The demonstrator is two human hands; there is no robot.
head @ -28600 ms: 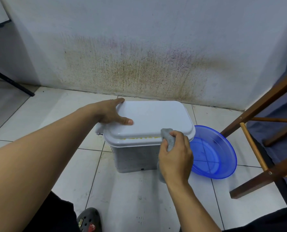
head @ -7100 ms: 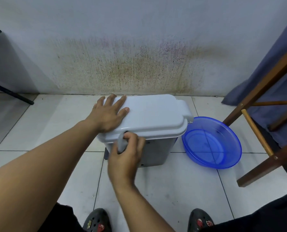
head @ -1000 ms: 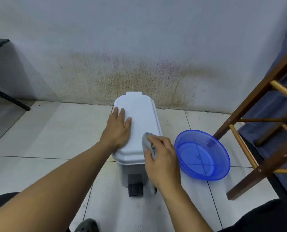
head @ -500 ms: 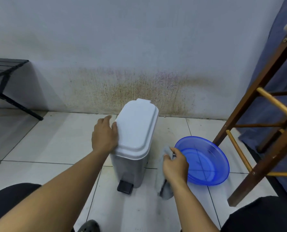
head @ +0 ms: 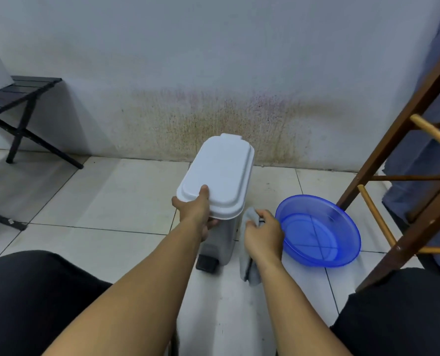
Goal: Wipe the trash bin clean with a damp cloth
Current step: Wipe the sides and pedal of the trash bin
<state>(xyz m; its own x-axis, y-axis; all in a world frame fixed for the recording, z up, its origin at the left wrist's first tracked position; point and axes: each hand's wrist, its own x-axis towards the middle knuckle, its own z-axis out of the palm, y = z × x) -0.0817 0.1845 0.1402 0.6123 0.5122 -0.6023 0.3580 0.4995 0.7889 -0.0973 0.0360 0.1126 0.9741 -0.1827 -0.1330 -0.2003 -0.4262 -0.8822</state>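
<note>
Left hand (head: pixel 197 210) grips bin lid (head: pixel 218 176); right hand (head: pixel 263 237) holds cloth (head: pixel 249 268) (grey).

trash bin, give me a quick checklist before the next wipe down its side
1. Trash bin upright on the floor: ok.
2. Lid shut: ok, it sits flat on the bin.
3. Left hand steadying: ok, it grips the lid's near corner, thumb on top.
4. Cloth held: ok, the right hand grips it, one end hanging.
5. Cloth against the bin's side: cannot tell, it is close beside it.
6. Cloth damp enough: cannot tell; the blue basin stands right beside that hand.
</note>
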